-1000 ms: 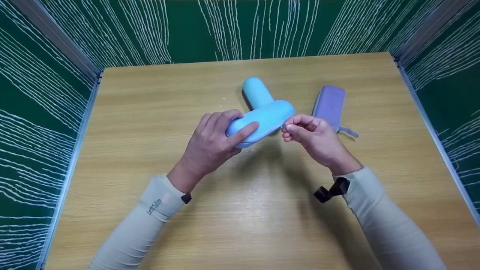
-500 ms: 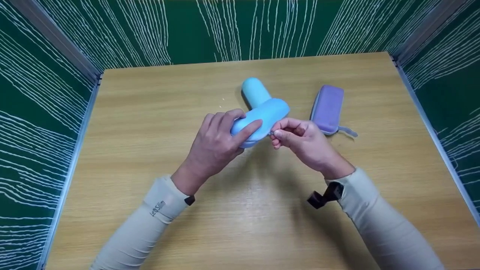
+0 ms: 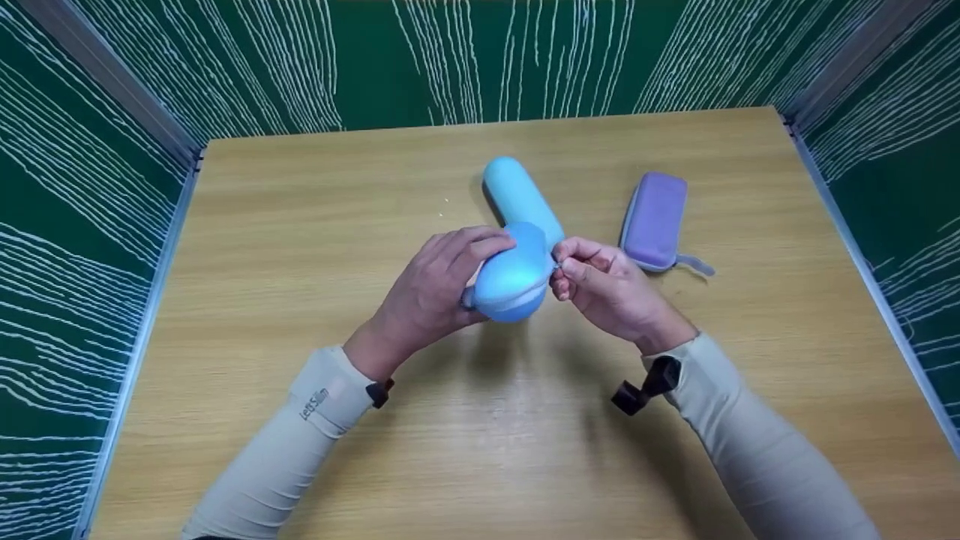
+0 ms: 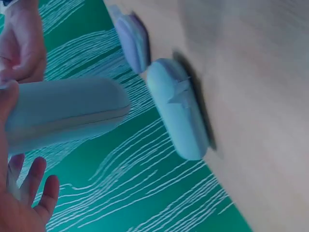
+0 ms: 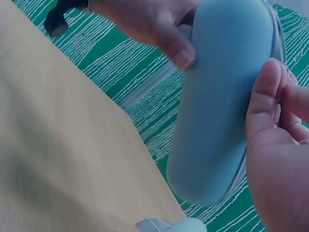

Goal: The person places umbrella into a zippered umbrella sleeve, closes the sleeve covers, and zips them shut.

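My left hand (image 3: 450, 277) holds a light blue zippered hard case (image 3: 514, 281) above the table, gripping it by the left side. In the right wrist view the case (image 5: 217, 106) looks long and rounded, with a zip seam along one edge. The thumb and forefinger of my right hand (image 3: 619, 296) pinch a small zipper pull (image 3: 556, 265) at that seam. The pull itself is mostly hidden by the fingers. Just behind the held case lies a turquoise case (image 3: 519, 193), partly overlapped by it in the head view.
A purple zippered case (image 3: 655, 221) with a strap (image 3: 696, 264) lies on the wooden table (image 3: 315, 225), right of the turquoise case. Green panels (image 3: 382, 67) with white streaks stand round the back and sides of the table.
The left hand has turned the blue case so its rounded end faces the person. The right hand first went left along the seam with the zipper pull, then a little down and right.
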Tool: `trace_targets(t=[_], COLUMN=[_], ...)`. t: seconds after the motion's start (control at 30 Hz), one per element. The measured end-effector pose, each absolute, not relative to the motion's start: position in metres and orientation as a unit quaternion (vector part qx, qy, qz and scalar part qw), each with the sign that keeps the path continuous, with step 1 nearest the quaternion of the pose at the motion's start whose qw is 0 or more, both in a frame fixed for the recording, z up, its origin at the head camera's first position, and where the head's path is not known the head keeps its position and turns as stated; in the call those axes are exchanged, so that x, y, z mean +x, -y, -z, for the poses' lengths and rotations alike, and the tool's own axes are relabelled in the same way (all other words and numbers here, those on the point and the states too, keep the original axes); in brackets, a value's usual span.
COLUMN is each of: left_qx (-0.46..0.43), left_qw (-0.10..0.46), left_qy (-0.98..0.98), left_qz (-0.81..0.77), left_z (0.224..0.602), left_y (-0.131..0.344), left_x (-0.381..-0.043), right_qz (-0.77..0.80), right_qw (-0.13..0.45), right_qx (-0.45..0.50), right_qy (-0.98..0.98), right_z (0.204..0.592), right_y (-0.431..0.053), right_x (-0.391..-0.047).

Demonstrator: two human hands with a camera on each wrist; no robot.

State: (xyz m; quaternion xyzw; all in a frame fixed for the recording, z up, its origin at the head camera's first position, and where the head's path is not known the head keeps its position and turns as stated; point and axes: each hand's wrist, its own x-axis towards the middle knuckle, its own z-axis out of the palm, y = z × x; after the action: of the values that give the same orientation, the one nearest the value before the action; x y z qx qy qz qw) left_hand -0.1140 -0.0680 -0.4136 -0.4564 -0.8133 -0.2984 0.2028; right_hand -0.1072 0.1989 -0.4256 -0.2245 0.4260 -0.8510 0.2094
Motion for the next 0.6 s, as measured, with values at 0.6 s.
trace_targets(t=[0.6], left_qx=[-0.505], left_qw=[0.204], left_qy=[0.799], left_qz=[0.256], left_z=[0.413], left_y=[0.079], left_x=[-0.124], right_qz=[0.821], right_qw=[0.241], right_qx=[-0.246], right_qy=[-0.455], right_z=[0.423], right_y=[-0.204], right_x=[-0.109])
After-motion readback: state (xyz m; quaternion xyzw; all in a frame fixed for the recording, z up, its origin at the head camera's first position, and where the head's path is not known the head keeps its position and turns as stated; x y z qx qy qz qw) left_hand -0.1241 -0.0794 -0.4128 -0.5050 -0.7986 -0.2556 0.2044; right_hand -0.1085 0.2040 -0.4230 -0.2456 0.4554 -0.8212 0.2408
